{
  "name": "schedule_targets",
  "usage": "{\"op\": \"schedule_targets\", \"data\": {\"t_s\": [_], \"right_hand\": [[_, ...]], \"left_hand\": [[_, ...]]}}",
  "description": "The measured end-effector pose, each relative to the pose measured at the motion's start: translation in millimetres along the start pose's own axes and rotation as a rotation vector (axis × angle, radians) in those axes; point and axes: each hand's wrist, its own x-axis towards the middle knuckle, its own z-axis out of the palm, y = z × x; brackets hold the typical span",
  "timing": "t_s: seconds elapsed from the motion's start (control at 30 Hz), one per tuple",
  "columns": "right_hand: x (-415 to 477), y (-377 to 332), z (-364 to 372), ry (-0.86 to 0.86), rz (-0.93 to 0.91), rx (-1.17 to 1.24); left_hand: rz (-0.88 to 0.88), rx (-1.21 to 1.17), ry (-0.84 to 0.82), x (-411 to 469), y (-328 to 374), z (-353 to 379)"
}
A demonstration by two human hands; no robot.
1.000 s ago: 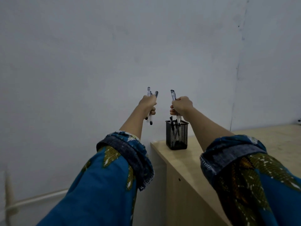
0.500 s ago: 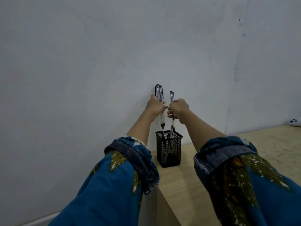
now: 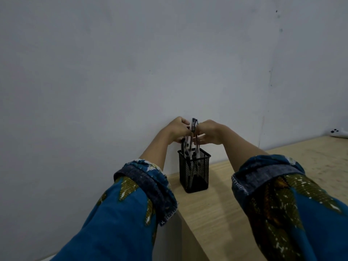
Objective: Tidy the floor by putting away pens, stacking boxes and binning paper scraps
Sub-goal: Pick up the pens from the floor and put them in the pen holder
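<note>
I see both arms stretched forward, the wrists bent down. The left hand [image 3: 176, 129] is curled around a bundle of pens [image 3: 193, 125], and the right hand [image 3: 211, 131] pinches the same bundle from the other side. Just under both hands, the pen tips enter the black mesh pen holder [image 3: 194, 174] on the desk [image 3: 216, 213].

Pen holder [image 3: 194, 172]: on bench [image 3: 216, 223], near left edge, just before wall [image 3: 131, 63]. Pens [image 3: 193, 125]: upright, lower ends in pen holder, upper ends above rim. Left grip [image 3: 176, 130]: above pen holder, left of pens, touching. Right grip [image 3: 211, 131]: right of pens, touching. Small device [image 3: 338, 133]: far right on bench, near wall.
</note>
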Motion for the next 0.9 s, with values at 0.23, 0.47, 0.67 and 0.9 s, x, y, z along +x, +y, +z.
{"op": "schedule_targets", "data": {"t_s": [0.23,0.47,0.67,0.9], "right_hand": [[5,-3,2,0.064,-0.013,-0.139],[6,-7,3,0.320,-0.165,-0.363],[-2,-18,27,0.455,-0.266,-0.835],[-36,-21,84,0.453,-0.418,-1.235]], "left_hand": [[0.031,0.106,-0.060,-5,-4,-12],[0.029,0.243,-0.045,-7,-2,-16],[0.095,0.563,0.211,-19,-3,-35],[0.111,0.899,0.439,-78,-26,-61]]}}
